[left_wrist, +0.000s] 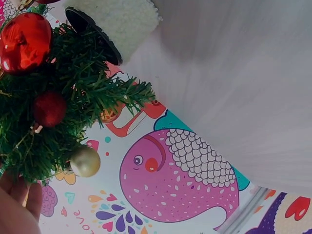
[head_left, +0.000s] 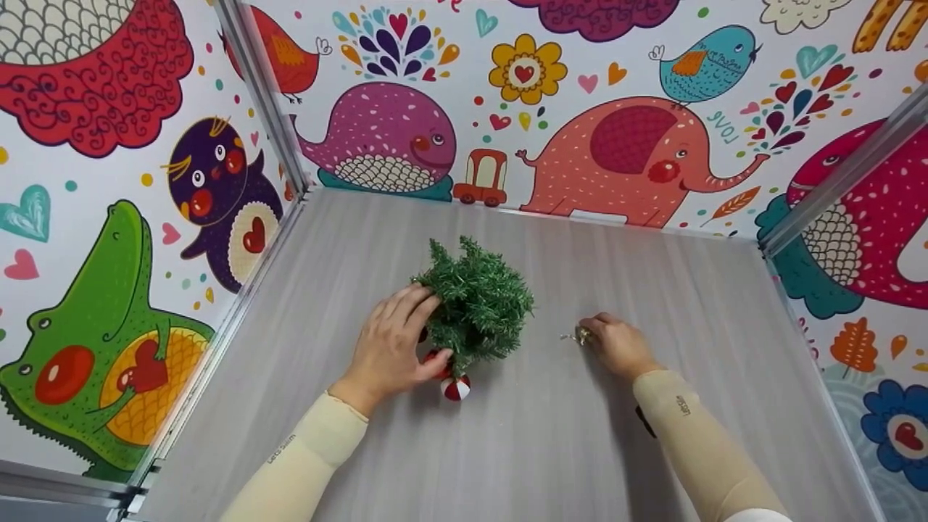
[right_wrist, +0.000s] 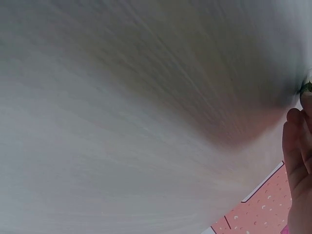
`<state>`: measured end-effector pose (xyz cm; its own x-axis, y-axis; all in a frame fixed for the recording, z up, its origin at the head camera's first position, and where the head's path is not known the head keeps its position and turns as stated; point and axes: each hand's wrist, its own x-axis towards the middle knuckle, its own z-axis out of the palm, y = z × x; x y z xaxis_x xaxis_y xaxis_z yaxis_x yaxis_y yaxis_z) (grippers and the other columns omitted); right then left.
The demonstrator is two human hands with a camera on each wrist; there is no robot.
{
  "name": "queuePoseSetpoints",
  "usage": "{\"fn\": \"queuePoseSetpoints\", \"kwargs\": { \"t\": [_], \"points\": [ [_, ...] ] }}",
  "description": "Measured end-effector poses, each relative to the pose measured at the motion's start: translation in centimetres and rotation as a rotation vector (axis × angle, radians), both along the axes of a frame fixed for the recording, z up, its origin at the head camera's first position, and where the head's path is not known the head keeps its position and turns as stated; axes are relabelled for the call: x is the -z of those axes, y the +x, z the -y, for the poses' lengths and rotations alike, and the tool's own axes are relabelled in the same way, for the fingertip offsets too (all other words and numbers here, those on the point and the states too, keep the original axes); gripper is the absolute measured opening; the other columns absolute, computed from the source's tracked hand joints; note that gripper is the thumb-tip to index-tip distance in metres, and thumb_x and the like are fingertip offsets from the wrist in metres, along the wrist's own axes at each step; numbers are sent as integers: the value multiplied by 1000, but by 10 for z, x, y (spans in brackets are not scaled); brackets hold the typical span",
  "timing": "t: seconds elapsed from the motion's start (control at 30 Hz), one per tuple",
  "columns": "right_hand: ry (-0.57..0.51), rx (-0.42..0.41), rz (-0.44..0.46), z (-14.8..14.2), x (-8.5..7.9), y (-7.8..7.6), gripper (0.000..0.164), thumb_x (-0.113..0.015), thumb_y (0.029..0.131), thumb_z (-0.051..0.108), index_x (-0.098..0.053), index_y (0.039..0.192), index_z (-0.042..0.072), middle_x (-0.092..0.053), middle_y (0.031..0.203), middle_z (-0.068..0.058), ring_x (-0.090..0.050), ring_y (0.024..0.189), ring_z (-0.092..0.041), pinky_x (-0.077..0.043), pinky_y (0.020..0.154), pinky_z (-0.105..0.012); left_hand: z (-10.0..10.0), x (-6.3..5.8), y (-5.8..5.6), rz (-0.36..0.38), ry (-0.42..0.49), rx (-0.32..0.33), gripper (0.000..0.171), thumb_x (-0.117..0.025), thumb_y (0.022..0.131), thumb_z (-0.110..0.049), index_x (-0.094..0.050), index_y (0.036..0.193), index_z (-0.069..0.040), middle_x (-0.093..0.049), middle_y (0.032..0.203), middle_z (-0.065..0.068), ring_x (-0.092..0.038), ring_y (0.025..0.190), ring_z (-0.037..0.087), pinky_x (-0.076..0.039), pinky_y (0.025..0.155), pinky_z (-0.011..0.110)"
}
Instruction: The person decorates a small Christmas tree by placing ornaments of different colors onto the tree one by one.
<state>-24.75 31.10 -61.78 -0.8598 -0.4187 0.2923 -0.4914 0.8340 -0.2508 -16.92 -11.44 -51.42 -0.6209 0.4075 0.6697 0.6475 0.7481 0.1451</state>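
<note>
A small green artificial Christmas tree (head_left: 478, 301) is on the grey table, hung with baubles. My left hand (head_left: 395, 337) holds its left side, fingers against the branches and thumb beside a red-and-white bauble (head_left: 456, 388). The left wrist view shows a shiny red bauble (left_wrist: 27, 44), a dark red glittery one (left_wrist: 50, 108), a pale gold one (left_wrist: 85, 161) and the white fleecy base (left_wrist: 124, 24). To the right of the tree, my right hand (head_left: 620, 344) pinches a small gold ornament (head_left: 582, 335) close to the tabletop. Fingers hide part of it, so its exact kind is unclear.
Printed cartoon panels enclose the grey table (head_left: 536, 449) at the back and sides. Metal rails (head_left: 264, 94) run up the left back corner and along the left edge. A similar post (head_left: 848, 174) stands at the right back corner.
</note>
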Motion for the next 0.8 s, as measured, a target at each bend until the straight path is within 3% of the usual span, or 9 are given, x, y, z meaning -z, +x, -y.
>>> {"fn": "queuePoseSetpoints", "kwargs": {
  "t": [0.3,0.8],
  "points": [
    [24,13,-59,-1,-1,5,26,-78,79,0,-74,104,7,-68,95,-6,-69,81,-30,-56,69,-49,-1,0,0,-17,5,3,69,-73,79,-47,-56,131,-5,-55,133,14,-49,127,32,-44,98,49],
    [31,9,-38,8,-29,23,32,-82,79,6,-73,110,10,-68,99,-4,-68,80,-24,-55,66,-45,-1,1,1,-10,0,0,70,-73,79,-48,-55,131,-5,-55,132,14,-49,125,32,-45,96,50]
  ]
}}
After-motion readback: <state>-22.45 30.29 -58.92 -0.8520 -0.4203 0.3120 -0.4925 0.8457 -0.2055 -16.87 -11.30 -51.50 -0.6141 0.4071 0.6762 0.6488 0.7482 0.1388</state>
